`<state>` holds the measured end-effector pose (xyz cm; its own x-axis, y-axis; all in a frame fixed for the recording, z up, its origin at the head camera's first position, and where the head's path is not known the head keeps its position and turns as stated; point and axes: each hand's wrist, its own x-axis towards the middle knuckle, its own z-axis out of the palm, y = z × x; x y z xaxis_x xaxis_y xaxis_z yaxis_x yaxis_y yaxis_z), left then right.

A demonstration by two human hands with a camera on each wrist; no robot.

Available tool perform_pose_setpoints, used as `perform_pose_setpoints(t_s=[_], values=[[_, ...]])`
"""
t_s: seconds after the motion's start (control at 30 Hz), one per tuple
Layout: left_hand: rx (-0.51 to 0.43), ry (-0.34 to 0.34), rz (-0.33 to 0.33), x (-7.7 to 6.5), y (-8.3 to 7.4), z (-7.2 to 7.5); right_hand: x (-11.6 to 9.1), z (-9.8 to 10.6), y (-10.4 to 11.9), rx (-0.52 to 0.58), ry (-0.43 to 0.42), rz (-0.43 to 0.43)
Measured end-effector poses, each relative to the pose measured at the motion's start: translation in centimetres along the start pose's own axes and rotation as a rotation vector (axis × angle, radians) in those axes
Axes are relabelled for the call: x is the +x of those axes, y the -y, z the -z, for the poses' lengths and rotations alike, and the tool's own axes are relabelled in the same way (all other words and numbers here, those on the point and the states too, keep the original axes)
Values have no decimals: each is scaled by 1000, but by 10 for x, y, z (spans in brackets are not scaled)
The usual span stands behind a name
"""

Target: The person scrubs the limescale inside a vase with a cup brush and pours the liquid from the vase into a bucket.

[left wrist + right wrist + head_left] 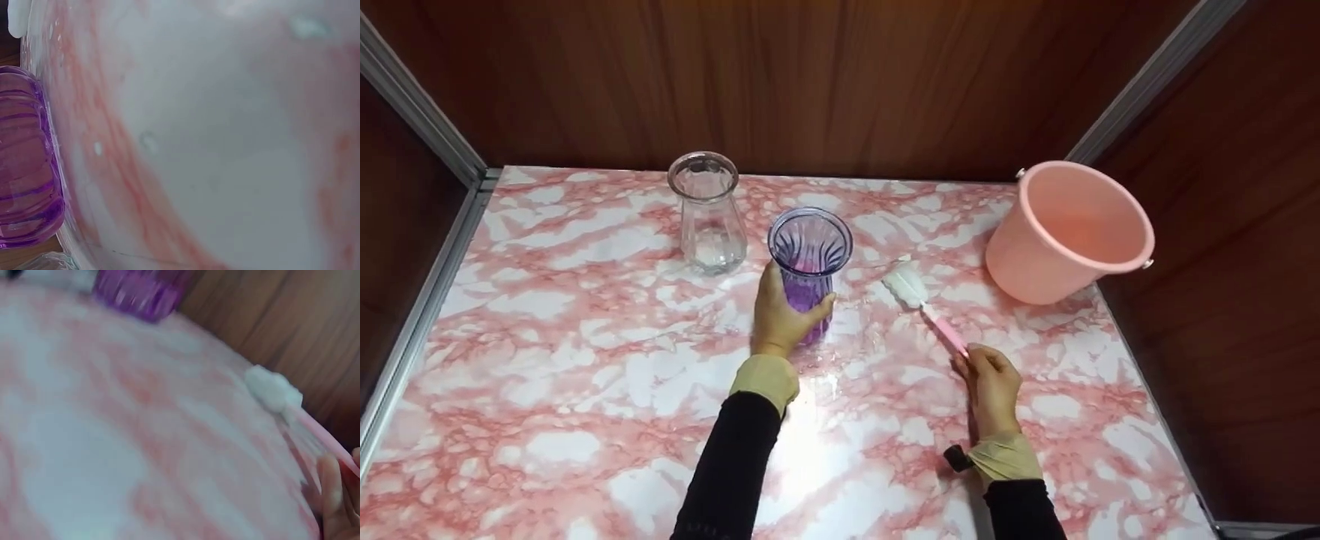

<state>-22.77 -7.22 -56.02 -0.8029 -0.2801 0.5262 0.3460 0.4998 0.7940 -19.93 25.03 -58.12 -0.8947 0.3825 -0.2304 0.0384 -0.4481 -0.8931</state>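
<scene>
My left hand [784, 311] grips a purple ribbed glass vase [810, 247] around its lower body, thumb on the near right side. The vase's flared mouth faces up, and its purple base [28, 163] shows at the left edge of the left wrist view. My right hand [994, 379] pinches the end of the pink handle of a sponge bottle brush [949, 334]. Its white sponge head [273, 388] points away from me, close over the table and to the right of the vase. Most of the right hand is out of the right wrist view.
A clear glass vase [712, 232] stands behind and left of the purple one. At the back right is a pink bucket [1046, 270]. Wet drops lie on the red-and-white marbled table [562, 360]. Brown wood panels [810, 90] enclose the back and sides.
</scene>
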Motion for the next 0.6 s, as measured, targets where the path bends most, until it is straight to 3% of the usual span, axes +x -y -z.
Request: perform_pose_setpoints(t_s=[0.33, 0.6], values=[[-27, 16, 24, 1, -2, -3, -3, 0, -6, -303, 84, 68], [-36, 31, 47, 1, -5, -1, 2, 7, 15, -911, 129, 317]])
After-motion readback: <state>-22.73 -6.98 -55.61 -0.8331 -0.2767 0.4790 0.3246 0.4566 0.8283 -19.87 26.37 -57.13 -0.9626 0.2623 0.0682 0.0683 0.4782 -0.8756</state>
